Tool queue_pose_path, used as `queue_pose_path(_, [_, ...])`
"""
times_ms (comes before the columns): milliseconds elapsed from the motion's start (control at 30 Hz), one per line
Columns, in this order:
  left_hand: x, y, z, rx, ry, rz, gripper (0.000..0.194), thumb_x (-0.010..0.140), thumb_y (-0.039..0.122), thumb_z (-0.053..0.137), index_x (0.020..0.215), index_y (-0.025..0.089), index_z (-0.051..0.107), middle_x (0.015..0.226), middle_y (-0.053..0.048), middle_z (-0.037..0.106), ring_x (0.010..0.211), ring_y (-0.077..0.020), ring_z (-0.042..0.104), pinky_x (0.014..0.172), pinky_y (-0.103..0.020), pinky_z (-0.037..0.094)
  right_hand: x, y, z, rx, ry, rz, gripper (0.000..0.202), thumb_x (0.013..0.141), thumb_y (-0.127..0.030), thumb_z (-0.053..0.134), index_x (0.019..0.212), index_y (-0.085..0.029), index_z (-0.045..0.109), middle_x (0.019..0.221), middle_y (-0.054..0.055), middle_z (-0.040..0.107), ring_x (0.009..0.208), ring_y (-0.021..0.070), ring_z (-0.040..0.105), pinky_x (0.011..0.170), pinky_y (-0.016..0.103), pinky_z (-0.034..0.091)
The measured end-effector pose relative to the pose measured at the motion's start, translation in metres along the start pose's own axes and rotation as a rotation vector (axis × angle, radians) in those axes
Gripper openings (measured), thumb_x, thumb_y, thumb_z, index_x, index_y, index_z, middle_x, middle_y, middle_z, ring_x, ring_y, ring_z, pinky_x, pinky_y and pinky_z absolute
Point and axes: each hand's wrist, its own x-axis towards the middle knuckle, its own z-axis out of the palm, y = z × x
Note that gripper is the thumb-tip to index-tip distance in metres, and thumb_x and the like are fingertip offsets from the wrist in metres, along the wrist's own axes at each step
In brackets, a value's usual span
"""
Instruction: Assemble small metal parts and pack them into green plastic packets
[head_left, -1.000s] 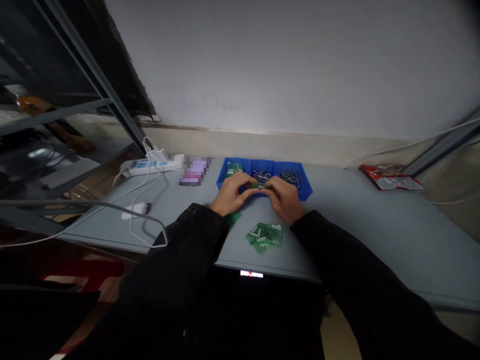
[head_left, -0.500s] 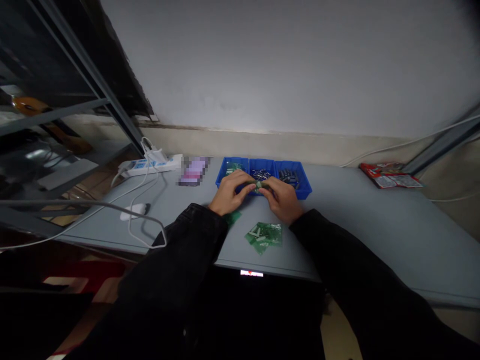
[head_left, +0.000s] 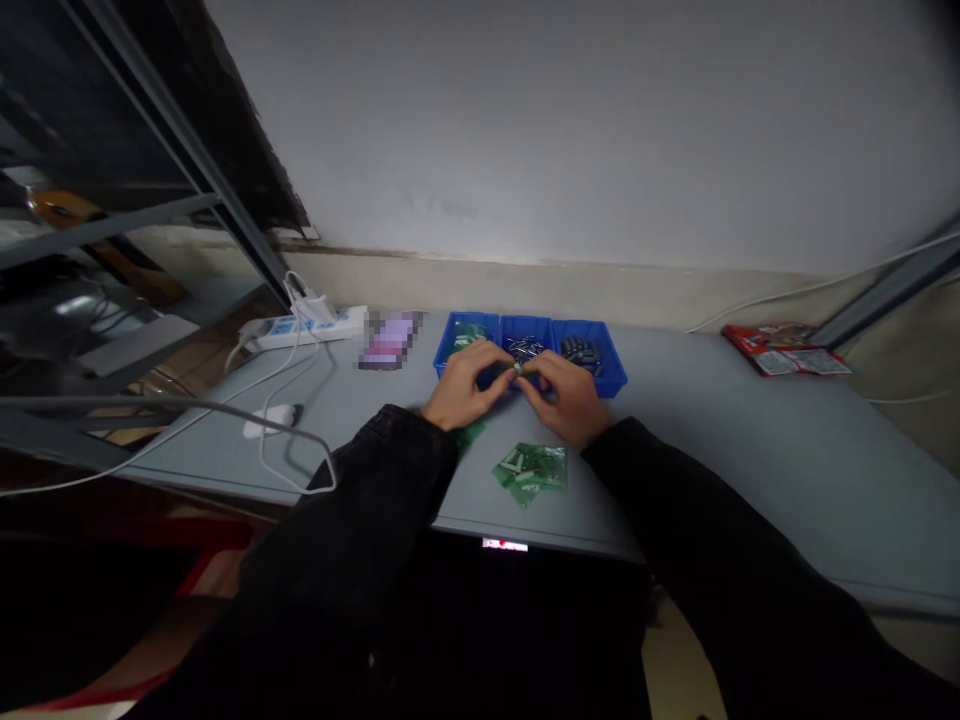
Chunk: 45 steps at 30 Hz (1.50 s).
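My left hand [head_left: 469, 385] and my right hand [head_left: 566, 398] meet in front of three blue bins, thumbs and forefingers pinching a small green plastic bag [head_left: 517, 369] between them. Most of that bag is hidden by the fingers. Behind it, the middle bin [head_left: 527, 325] holds shiny metal screws or pins. Dark grey cylindrical pieces lie in the right bin [head_left: 615, 372], and the left bin [head_left: 448, 335] has green bags in it. Filled green bags [head_left: 530, 472] with white pieces lie on the table below my hands. Another green bag [head_left: 470, 434] shows partly beside my left wrist.
A white power strip [head_left: 341, 326] with plugs and a purple-screened, blurred phone [head_left: 390, 340] are at the back left. A white cable [head_left: 262, 455] loops over the left edge near a white mouse-like object [head_left: 270, 421]. A red packet [head_left: 784, 350] lies far right.
My fingertips have drawn closer around the small green bag, and less of it shows. The view has shifted very slightly; the bins and the bags on the table stay put.
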Motion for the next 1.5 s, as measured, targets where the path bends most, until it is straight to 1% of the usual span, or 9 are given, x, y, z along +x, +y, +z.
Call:
queue_pose_path(133, [0.0, 0.0, 0.001, -0.012, 0.0, -0.018, 0.012, 0.096, 0.026, 0.061, 0.096, 0.016, 0.067, 0.093, -0.006, 0.07, 0.089, -0.0191, 0.063, 0.086, -0.038, 0.05, 0.0, 0.001, 0.001, -0.057, 0.008, -0.023, 0.007, 0.097, -0.024, 0.057, 0.093, -0.019, 0.06, 0.086, 0.004, 0.064, 0.076, 0.0178, 0.057, 0.072, 0.033, 0.039])
queue_pose_path(300, [-0.001, 0.001, 0.001, -0.012, -0.024, -0.03, 0.02, 0.094, 0.03, 0.066, 0.108, 0.016, 0.067, 0.101, -0.008, 0.07, 0.094, -0.0204, 0.062, 0.088, -0.039, 0.05, 0.0, 0.004, -0.003, -0.079, 0.063, -0.035, 0.011, 0.099, -0.023, 0.052, 0.09, -0.019, 0.057, 0.087, 0.005, 0.064, 0.078, 0.0192, 0.057, 0.074, 0.036, 0.037])
queue_pose_path(467, [-0.002, -0.002, 0.002, -0.007, -0.036, -0.045, 0.019, 0.095, 0.034, 0.065, 0.096, 0.015, 0.067, 0.091, -0.007, 0.068, 0.086, -0.0198, 0.061, 0.081, -0.036, 0.049, 0.001, 0.001, -0.004, -0.064, 0.052, -0.008, 0.012, 0.1, -0.024, 0.05, 0.09, -0.02, 0.055, 0.088, 0.005, 0.063, 0.079, 0.0199, 0.056, 0.074, 0.036, 0.037])
queue_pose_path(633, [-0.002, -0.007, 0.003, -0.005, 0.011, -0.054, 0.016, 0.095, 0.031, 0.065, 0.091, 0.015, 0.066, 0.087, -0.006, 0.068, 0.08, -0.0177, 0.06, 0.076, -0.032, 0.047, 0.0, 0.003, 0.001, -0.101, 0.007, -0.023, 0.017, 0.1, -0.032, 0.054, 0.087, -0.021, 0.05, 0.082, 0.005, 0.059, 0.077, 0.0207, 0.053, 0.071, 0.035, 0.037])
queue_pose_path(733, [-0.002, -0.007, 0.004, -0.023, 0.024, -0.076, 0.019, 0.094, 0.033, 0.067, 0.091, 0.015, 0.067, 0.084, -0.004, 0.067, 0.076, -0.0163, 0.058, 0.072, -0.03, 0.046, -0.001, 0.007, 0.003, -0.143, 0.001, -0.038, 0.024, 0.101, -0.031, 0.052, 0.08, -0.022, 0.043, 0.08, 0.005, 0.056, 0.077, 0.0215, 0.052, 0.07, 0.036, 0.035])
queue_pose_path(900, [-0.002, -0.006, 0.005, -0.031, -0.005, -0.086, 0.028, 0.09, 0.043, 0.071, 0.093, 0.015, 0.067, 0.082, -0.003, 0.064, 0.075, -0.0165, 0.057, 0.071, -0.03, 0.044, -0.002, 0.012, 0.003, -0.168, 0.043, -0.034, 0.026, 0.102, -0.03, 0.048, 0.079, -0.023, 0.039, 0.079, 0.004, 0.054, 0.076, 0.0218, 0.05, 0.069, 0.036, 0.034])
queue_pose_path(1100, [-0.004, -0.009, 0.006, 0.004, -0.01, -0.076, 0.027, 0.092, 0.04, 0.069, 0.083, 0.015, 0.065, 0.076, -0.002, 0.06, 0.071, -0.0161, 0.054, 0.068, -0.03, 0.043, -0.002, 0.011, 0.003, -0.129, 0.031, -0.015, 0.027, 0.101, -0.032, 0.05, 0.078, -0.023, 0.041, 0.079, 0.005, 0.055, 0.075, 0.0225, 0.05, 0.069, 0.036, 0.035])
queue_pose_path(1333, [-0.004, -0.009, 0.004, 0.001, -0.019, -0.093, 0.02, 0.095, 0.033, 0.066, 0.086, 0.016, 0.064, 0.078, -0.003, 0.063, 0.07, -0.0164, 0.055, 0.066, -0.03, 0.042, -0.002, 0.006, 0.004, -0.132, 0.017, -0.035, 0.025, 0.1, -0.037, 0.053, 0.081, -0.022, 0.044, 0.081, 0.005, 0.058, 0.077, 0.0215, 0.053, 0.07, 0.036, 0.038])
queue_pose_path(1500, [-0.003, -0.009, 0.004, -0.021, -0.039, -0.079, 0.021, 0.095, 0.036, 0.065, 0.088, 0.016, 0.065, 0.079, -0.003, 0.062, 0.073, -0.0168, 0.056, 0.069, -0.031, 0.044, -0.003, 0.011, 0.005, -0.151, 0.023, -0.058, 0.023, 0.102, -0.033, 0.049, 0.082, -0.022, 0.046, 0.084, 0.007, 0.06, 0.08, 0.0232, 0.055, 0.07, 0.037, 0.04])
